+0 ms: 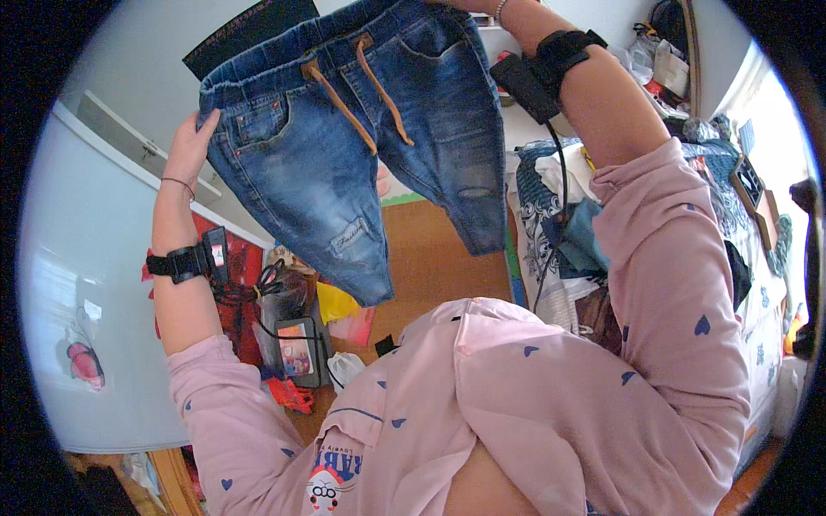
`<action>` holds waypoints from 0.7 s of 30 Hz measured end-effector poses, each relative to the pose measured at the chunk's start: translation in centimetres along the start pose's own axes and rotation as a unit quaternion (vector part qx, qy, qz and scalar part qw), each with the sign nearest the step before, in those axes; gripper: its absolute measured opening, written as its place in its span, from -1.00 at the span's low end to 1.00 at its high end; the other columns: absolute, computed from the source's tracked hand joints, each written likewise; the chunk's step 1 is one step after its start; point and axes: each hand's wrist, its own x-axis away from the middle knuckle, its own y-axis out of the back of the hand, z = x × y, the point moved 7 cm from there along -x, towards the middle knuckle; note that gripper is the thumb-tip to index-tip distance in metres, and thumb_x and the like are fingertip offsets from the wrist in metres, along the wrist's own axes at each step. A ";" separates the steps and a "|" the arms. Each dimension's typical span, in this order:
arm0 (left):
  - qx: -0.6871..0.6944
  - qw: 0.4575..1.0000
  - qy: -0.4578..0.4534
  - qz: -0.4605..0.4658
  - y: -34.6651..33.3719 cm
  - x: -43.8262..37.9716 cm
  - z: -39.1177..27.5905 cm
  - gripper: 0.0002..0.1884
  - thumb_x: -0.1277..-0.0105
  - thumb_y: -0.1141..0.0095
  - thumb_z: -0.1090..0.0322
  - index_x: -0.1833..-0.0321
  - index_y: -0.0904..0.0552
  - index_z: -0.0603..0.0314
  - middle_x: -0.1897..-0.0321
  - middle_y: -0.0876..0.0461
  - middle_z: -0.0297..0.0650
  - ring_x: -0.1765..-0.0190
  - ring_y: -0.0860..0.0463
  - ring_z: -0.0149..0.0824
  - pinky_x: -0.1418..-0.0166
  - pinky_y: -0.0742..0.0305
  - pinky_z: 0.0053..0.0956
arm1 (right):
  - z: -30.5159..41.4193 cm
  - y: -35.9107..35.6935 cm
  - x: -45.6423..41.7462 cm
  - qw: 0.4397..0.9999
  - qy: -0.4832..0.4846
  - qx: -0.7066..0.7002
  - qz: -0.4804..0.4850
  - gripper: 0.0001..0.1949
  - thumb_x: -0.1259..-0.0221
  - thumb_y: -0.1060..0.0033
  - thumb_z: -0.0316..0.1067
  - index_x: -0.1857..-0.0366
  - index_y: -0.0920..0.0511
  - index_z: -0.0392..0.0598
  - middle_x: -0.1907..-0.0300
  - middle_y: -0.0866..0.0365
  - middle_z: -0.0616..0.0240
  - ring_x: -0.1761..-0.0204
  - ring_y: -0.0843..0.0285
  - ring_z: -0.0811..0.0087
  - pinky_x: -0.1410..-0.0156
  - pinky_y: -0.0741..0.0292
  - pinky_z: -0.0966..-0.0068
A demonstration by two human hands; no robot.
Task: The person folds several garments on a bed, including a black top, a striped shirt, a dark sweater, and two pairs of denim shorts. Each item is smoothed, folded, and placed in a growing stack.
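Observation:
Blue denim jeans point(310, 168) with an elastic waistband and a tan drawstring point(348, 119) hang spread out in front of me, legs downward. One leg carries a small patch with writing, the other a worn slit. My left hand point(192, 145) grips the waistband's left side, thumb on the front and fingers hidden behind the cloth. At the top edge of the picture, my right hand point(470, 5) is at the waistband's other end, holding it up. Most of that hand is cut off by the frame.
A bed point(761, 335) piled with clothes and bags lies to the right. On the left is a glossy white cabinet panel point(116, 290) with a butterfly decoration. Bags and a dark case point(303, 351) stand by the brown floor point(419, 258). Cables point(560, 168) hang from both wrist straps.

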 end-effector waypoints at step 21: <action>0.083 0.994 -0.021 0.074 -0.7 -0.1 0.6 -0.51 -0.38 -0.04 0.06 -0.11 -0.49 0.42 0.07 -0.61 -0.17 0.02 -0.52 -0.39 -0.15 -0.38 -0.49 | 0.0 0.2 1.6 1.000 0.003 0.015 0.004 -0.67 -0.16 -0.23 -0.24 -0.01 -0.54 -0.02 0.14 -0.63 0.06 0.08 -0.58 0.14 -0.07 -0.50 0.30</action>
